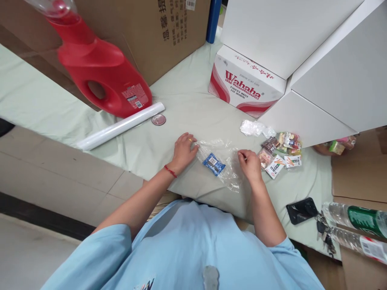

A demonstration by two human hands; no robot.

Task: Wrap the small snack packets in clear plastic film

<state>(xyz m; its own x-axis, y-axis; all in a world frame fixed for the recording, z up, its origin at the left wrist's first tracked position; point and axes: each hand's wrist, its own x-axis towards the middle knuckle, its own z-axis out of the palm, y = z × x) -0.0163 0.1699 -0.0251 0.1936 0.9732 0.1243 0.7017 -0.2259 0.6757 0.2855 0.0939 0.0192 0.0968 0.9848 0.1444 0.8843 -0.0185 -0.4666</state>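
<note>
A small blue packet with a white label lies on a crinkled piece of clear plastic film. At the film's left edge is my left hand, closed with thumb and fingertips pinching it; a red cord circles that wrist. My right hand is closed at the film's right edge, thumb against the curled fingers. Just beyond my right hand sit several small snack packets and a crumpled clump of clear film.
A white roll and a round brown disc lie left, before a red jug. A Wahaha carton stands behind. On the right are a black phone, keys and two bottles.
</note>
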